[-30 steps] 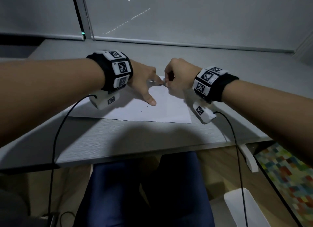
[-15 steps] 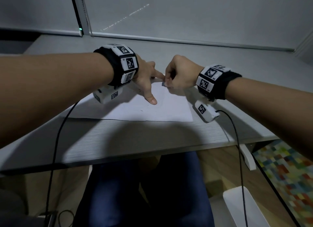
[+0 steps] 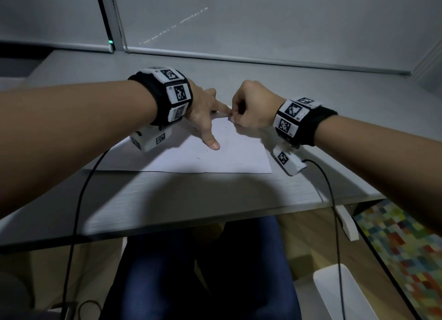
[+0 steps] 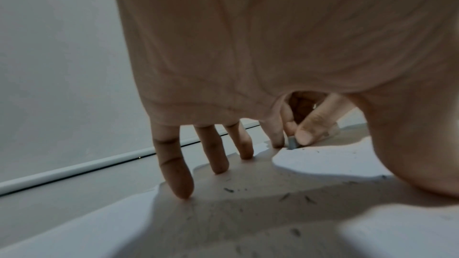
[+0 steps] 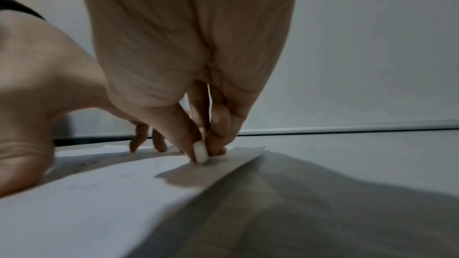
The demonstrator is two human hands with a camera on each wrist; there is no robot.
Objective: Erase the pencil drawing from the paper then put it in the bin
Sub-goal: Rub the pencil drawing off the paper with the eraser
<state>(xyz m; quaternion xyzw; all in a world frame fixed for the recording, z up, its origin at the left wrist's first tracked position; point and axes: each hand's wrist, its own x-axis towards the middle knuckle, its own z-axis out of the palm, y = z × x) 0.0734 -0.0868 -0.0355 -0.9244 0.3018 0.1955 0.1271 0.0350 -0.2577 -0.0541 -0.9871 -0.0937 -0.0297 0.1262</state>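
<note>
Right now the right hand pinches a small white eraser between thumb and fingertips, its lower end touching the sheet of paper near the far edge, centre of the frame. Beside it the left hand lies with fingers spread straight, tips pressing the paper onto the grey tabletop. Dark eraser crumbs dot the sheet. A white bin stands at the lower right.

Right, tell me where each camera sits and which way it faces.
Head: worn on the head, looking down at the desk; shows both forearms, left hand, right hand.
Left wrist: under the left palm, facing its fingers on the paper.
Right wrist: under the right palm, facing the pinched eraser.
All three share the paper.
</note>
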